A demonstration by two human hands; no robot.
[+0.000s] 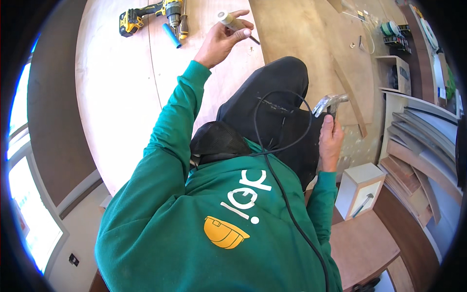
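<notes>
Hammer (331, 102) gripped in right hand (331, 145), three o'clock; left hand (221, 41) grips pale-handled tool (232, 22), twelve o'clock; likely positioning, any strike needs steady aim.

Drill (152, 9): cut by top edge | hammer handle (332, 111): mostly hidden by right hand (331, 142)

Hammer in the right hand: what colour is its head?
Hammer head: silver, in the head view.

A yellow-and-black drill (152, 9) lies beside a screwdriver (183, 28) (a blue tube (171, 36) near both), boards (422, 134) stacked at right.
</notes>
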